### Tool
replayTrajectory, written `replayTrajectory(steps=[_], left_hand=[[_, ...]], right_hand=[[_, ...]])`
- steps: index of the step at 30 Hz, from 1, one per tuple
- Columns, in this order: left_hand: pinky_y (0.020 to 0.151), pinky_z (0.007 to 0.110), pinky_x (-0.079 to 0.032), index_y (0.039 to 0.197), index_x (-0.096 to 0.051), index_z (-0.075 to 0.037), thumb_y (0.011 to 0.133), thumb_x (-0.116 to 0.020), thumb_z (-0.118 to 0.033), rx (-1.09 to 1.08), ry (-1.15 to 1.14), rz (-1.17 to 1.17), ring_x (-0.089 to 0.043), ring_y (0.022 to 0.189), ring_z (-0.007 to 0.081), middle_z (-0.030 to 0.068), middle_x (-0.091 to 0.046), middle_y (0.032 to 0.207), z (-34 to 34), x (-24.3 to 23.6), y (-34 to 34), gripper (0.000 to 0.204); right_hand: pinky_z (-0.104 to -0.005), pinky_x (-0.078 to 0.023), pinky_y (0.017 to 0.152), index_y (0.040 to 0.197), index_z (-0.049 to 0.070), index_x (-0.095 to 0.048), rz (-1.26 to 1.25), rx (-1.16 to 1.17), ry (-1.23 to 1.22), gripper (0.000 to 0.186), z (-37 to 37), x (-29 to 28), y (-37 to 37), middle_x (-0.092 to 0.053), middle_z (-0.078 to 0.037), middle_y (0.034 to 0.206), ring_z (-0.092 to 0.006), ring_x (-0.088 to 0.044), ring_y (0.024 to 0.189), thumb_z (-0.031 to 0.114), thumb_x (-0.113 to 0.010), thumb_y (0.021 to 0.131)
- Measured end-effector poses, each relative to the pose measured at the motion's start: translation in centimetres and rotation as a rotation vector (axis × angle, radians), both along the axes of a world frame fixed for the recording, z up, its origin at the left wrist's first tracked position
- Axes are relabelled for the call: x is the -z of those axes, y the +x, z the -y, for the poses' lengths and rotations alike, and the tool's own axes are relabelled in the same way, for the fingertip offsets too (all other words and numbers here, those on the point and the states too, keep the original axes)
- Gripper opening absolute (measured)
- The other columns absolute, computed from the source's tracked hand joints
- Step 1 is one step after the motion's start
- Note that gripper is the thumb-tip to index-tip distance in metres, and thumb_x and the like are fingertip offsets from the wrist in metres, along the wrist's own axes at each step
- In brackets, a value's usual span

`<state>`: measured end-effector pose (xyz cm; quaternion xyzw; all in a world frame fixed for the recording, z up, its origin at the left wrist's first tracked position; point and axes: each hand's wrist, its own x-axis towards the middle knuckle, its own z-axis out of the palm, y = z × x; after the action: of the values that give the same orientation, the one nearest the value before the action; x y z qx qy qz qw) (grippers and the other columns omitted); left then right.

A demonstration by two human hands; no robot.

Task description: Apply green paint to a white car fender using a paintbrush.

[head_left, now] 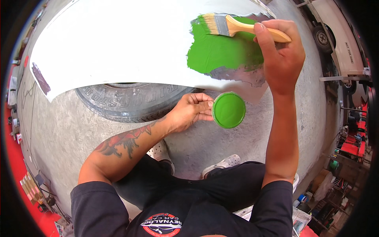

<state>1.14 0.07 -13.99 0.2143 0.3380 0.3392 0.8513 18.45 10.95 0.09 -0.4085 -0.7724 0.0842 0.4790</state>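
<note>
A white vehicle panel (106,39) spans the upper view, with a patch of wet green paint (211,53) on its right part, ringed by bare grey and pinkish filler. My right hand (281,55) is closed around the wooden handle of a flat paintbrush (233,27); its green-tipped bristles touch the upper left of the patch. Just below the panel, my left hand (190,112) grips a small round container (229,110) of green paint by its edge, holding it out to the right. A dark tire (122,102) shows under the panel, behind my left hand.
Concrete floor (59,130) surrounds my feet in white perforated clogs (221,166). At the far right stands another white vehicle (345,55), with cluttered tools and supplies (327,185) below it. Along the far left edge are red flooring (17,166) and various small items.
</note>
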Motion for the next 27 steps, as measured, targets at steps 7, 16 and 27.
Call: replayTrajectory(steps=[7, 16, 27], left_hand=[[0.081, 0.032, -0.056, 0.103, -0.059, 0.002, 0.094, -0.057, -0.011, 0.003, -0.008, 0.016, -0.065, 0.088, 0.0174, 0.0096, -0.063, 0.098, 0.0, 0.0, 0.1, 0.016], [0.08, 0.031, -0.057, 0.102, -0.057, 0.003, 0.095, -0.055, -0.009, -0.004, -0.007, 0.017, -0.065, 0.087, 0.0185, 0.0101, -0.063, 0.098, 0.1, 0.1, 0.2, 0.014], [0.079, 0.031, -0.058, 0.1, -0.055, 0.002, 0.096, -0.051, -0.006, -0.005, -0.007, 0.039, -0.066, 0.087, 0.0188, 0.0108, -0.063, 0.098, -0.1, 0.3, 0.1, 0.01]], right_hand=[[-0.0258, -0.052, 0.065, 0.089, 0.003, -0.061, -0.09, -0.125, -0.022, 0.014, -0.3, 1.8, -0.8, -0.065, -0.006, 0.079, -0.0155, -0.067, 0.072, 0.012, -0.07, 0.084], [-0.0272, -0.051, 0.063, 0.089, 0.004, -0.061, -0.269, -0.035, -0.129, 0.015, 0.9, 2.9, -1.2, -0.066, -0.007, 0.081, -0.013, -0.065, 0.072, 0.014, -0.071, 0.084], [-0.0237, -0.05, 0.067, 0.091, 0.004, -0.061, -0.47, 0.097, 0.003, 0.017, 0.8, 2.4, 2.6, -0.063, -0.004, 0.085, -0.0115, -0.061, 0.075, 0.017, -0.07, 0.086]])
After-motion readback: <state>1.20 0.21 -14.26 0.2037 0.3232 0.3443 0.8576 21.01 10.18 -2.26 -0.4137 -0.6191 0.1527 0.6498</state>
